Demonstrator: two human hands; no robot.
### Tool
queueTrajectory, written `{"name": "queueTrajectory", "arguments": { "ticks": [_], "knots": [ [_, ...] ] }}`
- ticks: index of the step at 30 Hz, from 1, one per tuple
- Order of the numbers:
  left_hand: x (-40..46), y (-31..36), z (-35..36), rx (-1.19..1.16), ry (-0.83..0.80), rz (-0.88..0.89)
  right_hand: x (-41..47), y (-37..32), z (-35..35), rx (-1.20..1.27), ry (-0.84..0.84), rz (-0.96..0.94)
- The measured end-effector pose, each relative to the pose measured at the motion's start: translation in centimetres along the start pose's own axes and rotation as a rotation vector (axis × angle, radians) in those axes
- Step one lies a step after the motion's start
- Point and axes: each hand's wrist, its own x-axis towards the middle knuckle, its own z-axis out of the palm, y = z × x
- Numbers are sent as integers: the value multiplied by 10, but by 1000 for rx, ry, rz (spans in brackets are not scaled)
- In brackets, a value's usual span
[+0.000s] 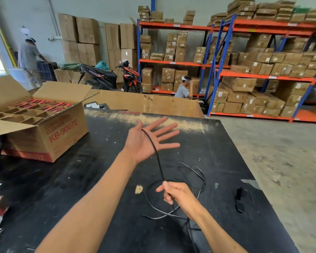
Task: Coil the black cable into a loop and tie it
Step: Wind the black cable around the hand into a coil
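Left hand grip apart, palm up, black cable draped across it. Right hand grip clamped on cable; loose loops lay on black desk near right edge.

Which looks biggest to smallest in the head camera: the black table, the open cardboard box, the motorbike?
1. black table
2. open cardboard box
3. motorbike, though it stands far back, so it only looks small.

Bright daylight; edges warped, blurry.

hands 2 | black cable 1 | open carton 1 | motorbikes 2
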Motion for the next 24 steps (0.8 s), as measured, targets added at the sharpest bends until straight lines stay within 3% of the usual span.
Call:
{"name": "queueTrajectory", "arguments": {
  "ticks": [3, 6, 8, 10, 13, 16, 20, 24],
  "knots": [
    [-10, 26, 29, 118, -213, -109, 5, -5, -15, -98, 48, 79],
    [-25, 23, 32, 373, -336, -466, 25, -29, -40, -270, 306, 82],
    [-33, 3, 13, 557, -260, -718, 38, -59, -59, -356, 468, 12],
    [-37, -16, -14, 723, -20, -829, 41, -100, -65, -482, 491, -23],
    [-36, -20, -45, 693, 371, -615, 30, -156, -56, -591, 365, -28],
    [-29, 3, -52, 473, 552, -249, 17, -173, -42, -501, 201, -102],
    [-21, 38, -32, 267, 505, 52, 10, -133, -26, -341, -83, -71],
    [-14, 47, -11, 202, 290, 114, 4, -89, -7, -285, -249, 3]
  ]
}}
